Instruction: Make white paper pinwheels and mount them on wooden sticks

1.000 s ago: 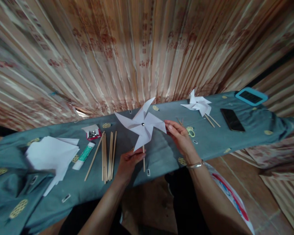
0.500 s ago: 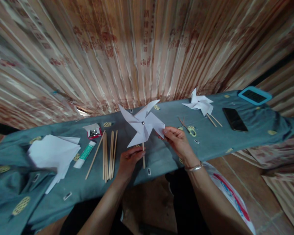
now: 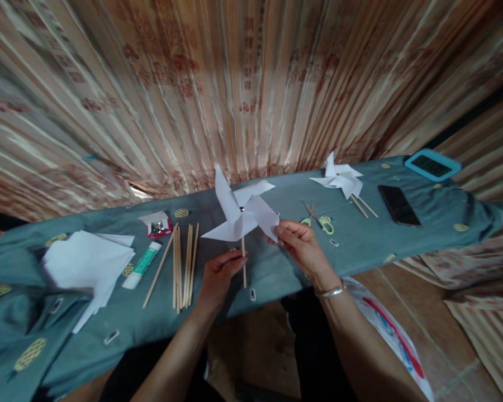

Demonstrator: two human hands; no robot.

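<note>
A white paper pinwheel (image 3: 251, 211) with a silver pin at its centre is held up over the cloth in front of me. My left hand (image 3: 221, 273) pinches its wooden stick (image 3: 243, 268) between thumb and fingers, below the blades. At the tip of the right-hand blade, my right hand (image 3: 297, 243) has its thumb and fingers closed on the paper. The right fingertips behind the blade are partly hidden. Just beyond that hand lie scissors with pale green handles (image 3: 323, 222), their blades apart.
On the left lie white paper sheets (image 3: 88, 259), a glue stick (image 3: 142, 265), a red box of pins (image 3: 158, 226) and several wooden sticks (image 3: 186, 268). At right are finished pinwheels (image 3: 339, 176), a black phone (image 3: 399, 205) and a blue-framed device (image 3: 433, 164). A curtain (image 3: 218, 84) hangs behind.
The pinwheel's blades have turned clockwise a little about the pin, and the right hand has moved slightly down with the blade tip. The left hand keeps its hold on the stick.
</note>
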